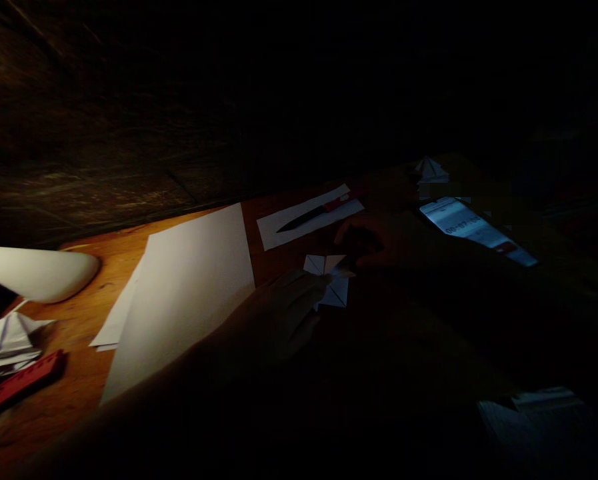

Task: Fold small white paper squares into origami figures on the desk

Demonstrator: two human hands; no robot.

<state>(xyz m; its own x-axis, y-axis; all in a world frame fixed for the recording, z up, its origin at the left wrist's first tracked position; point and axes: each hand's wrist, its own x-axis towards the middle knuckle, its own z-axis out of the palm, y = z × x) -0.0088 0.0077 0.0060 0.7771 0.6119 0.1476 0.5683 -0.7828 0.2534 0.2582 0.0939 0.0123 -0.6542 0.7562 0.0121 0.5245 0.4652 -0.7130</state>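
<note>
A small folded paper (336, 293) with creases fanning across it lies on the dim part of the wooden table. My left hand (291, 303) rests on its left side, fingers stretched out over the sheet. At the paper's upper right is my right hand (383, 243), in deep shadow. Its thumb and forefinger curve apart with a dark gap between them; whether it touches the paper's edge I cannot tell. Just beyond, a knife (303, 219) with a black blade and red handle lies on a white paper strip (269, 235).
Large white sheets (193, 287) lie left of my left hand. Further left are a white lamp head (43, 273), a folded paper piece (9, 337) and a red bar (23, 383). A lit phone (471, 227) and another folded paper (431, 171) sit right. A dark wall borders the table.
</note>
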